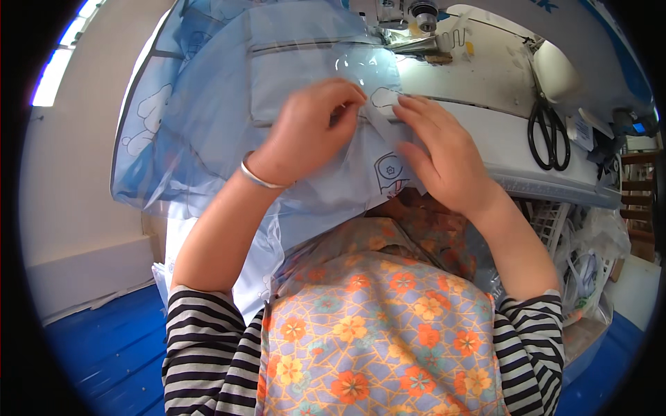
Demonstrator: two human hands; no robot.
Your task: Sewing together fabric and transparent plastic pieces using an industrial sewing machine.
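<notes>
Light blue fabric [208, 118] with printed cartoon figures and a stitched panel is spread over the sewing machine table, with a clear plastic sheet [357, 66] lying over part of it. My left hand [316, 128] is closed in a pinch on the clear plastic, at the middle of the fabric. Its fingertips partly hide what they grip. Just to the right, my right hand [444, 149] has its fingers stretched out and its thumb apart, beside the fabric's right edge. A sewing machine [423, 17] stands beyond both hands, its needle area lit.
Black scissors [548, 135] lie on the table at the right. Below the table's right edge is a white plastic basket [551, 225] with clear bags and cords. A wall [76, 173] rises at the left, above a blue floor [111, 353].
</notes>
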